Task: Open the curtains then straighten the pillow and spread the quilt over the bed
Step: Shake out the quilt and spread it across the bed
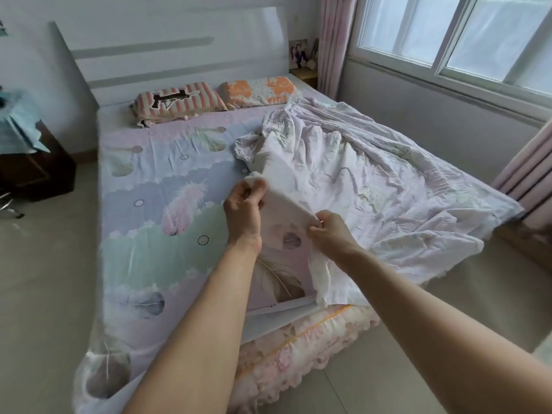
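Note:
A pale, crumpled quilt lies bunched over the right half of the bed. My left hand pinches its white edge near the bed's middle. My right hand pinches the same edge a little lower and to the right, and the cloth hangs lifted between them. Two pillows lie at the headboard: a striped pillow on the left and an orange-patterned pillow on the right. Pink curtains hang drawn aside, one curtain left of the window and another curtain at the right edge.
The feather-print sheet covers the bed's left half. A dark cabinet with a teal cloth stands at the left wall. A small nightstand with a photo sits by the headboard. A wide window fills the right wall. Tiled floor surrounds the bed.

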A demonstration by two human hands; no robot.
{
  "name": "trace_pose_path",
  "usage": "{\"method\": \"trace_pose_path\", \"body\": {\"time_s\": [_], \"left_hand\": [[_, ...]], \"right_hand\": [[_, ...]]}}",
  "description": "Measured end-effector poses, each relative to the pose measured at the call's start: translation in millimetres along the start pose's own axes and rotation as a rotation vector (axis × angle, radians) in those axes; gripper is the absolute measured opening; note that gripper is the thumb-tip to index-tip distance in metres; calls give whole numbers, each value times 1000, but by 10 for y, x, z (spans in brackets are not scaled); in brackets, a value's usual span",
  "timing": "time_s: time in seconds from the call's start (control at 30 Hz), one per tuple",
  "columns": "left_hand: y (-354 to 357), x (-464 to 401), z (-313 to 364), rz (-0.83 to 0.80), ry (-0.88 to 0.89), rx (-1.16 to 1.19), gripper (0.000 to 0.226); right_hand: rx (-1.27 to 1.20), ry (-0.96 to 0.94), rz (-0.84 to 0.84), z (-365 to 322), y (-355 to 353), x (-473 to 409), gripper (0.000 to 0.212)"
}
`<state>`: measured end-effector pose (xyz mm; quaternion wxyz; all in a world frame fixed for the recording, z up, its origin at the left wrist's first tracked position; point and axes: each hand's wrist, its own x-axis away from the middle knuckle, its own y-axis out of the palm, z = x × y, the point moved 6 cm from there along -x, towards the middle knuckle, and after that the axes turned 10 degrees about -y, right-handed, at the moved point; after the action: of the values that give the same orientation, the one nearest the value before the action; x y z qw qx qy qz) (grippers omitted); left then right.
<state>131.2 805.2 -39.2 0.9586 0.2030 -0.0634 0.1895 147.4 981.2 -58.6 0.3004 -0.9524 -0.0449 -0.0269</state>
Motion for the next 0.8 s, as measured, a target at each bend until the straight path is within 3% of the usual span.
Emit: {"method": "trace_pose_path", "body": {"time_s": [0.1,0.2,0.27,0.37,0.4,0.57,0.63,0.8], "left_hand": [[28,158,265,-77,81,-122,16],[-36,294,350,-94,118,-244,20],[-115,341,347,-81,120,-293,23],[-209,395,361,-32,106,-319,28],[-247,401,373,-28,97,-310,30],[-423,433,521,-59,30,-260,26],[-478,438,584,-107,5,-255,26],[-643,319,716,-245,-26,-329,24]], "right_hand": [[73,-33,-41,-150,195,60,36],[183,-139,-66,-481,386,130,11],[156,-130,-115,-634,556,184,26],[89,-51,-268,-680,926,283,13],[115,-63,-228,-706,1014,292,10],[13,-48,151,-745,1219,230,48],[-138,-2,156,-815,1342,247,48],[-184,54,93,-1060,1560,246,35]]}}
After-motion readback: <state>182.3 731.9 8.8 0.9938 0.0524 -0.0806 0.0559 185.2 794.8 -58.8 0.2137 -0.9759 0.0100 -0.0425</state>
